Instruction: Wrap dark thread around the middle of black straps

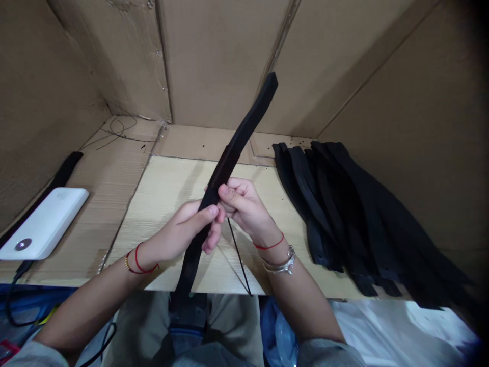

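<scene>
A long, curved black strip [252, 120] is held up at a slant over the board, its far end pointing up and right. Its middle carries a ribbed band [225, 160] that looks like tightly wound cord. My left hand [194, 221] grips the strip below this band, thumb on top. Closed at the band's lower end is my right hand [244, 204], its thumb pressed against the strip's edge. From under the right hand a thin black cord [239, 255] runs down to the table's front edge. The fingertips behind the strip are partly hidden.
Several similar black strips [336, 204] lie heaped on the right. A white power bank [48, 221] with a cable rests on the left, beside another dark strip [66, 171]. Loose thin cord [122, 130] lies in the back left corner. Cardboard walls [225, 61] enclose the pale board [153, 188].
</scene>
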Demonstrator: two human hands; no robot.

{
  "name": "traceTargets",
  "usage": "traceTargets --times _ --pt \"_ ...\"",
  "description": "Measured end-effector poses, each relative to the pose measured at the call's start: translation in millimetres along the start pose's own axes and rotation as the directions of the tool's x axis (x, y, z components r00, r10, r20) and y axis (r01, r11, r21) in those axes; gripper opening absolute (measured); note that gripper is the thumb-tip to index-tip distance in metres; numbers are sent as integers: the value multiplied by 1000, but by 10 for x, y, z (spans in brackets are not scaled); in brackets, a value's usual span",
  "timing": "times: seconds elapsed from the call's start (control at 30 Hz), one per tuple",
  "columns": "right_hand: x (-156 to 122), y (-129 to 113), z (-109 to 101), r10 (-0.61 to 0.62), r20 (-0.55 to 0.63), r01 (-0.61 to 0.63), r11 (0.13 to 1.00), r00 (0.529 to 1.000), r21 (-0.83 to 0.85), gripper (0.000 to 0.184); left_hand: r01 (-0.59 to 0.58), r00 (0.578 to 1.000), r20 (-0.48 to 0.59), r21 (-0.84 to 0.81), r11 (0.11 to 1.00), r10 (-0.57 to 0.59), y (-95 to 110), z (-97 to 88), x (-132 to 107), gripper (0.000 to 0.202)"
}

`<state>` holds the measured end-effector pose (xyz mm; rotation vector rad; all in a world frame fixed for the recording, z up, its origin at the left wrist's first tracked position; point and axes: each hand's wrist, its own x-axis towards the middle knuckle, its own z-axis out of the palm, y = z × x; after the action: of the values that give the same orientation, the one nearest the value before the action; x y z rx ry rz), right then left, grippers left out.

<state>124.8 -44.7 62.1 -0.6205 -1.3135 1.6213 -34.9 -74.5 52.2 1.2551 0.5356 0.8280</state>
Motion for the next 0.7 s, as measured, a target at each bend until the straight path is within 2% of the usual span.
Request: traceTargets --times 0.17,0.3,0.43,0.57,0.63,0.7 --pt "-41 -43 29 3 18 -3 1000 1000 8 39 -27 984 164 -262 965 72 -45 14 12 33" --pt "-78 -65 44 38 58 -40 999 998 31 34 9 962 249 -437 899 112 -70 44 23 31" --pt "-102 -31 31 85 83 -90 994 993 54 37 98 930 351 -519 849 108 -91 35 23 30" --pt "-101 9 17 84 146 -95 993 986 74 44 169 890 436 -582 795 130 -110 17 18 30" --pt "-99 4 23 78 151 -87 995 986 57 46 177 880 454 -584 792 138 -109 9 15 31" --pt "-97 -16 37 54 133 -57 998 990 15 45 152 888 440 -553 819 132 -90 -6 11 33"
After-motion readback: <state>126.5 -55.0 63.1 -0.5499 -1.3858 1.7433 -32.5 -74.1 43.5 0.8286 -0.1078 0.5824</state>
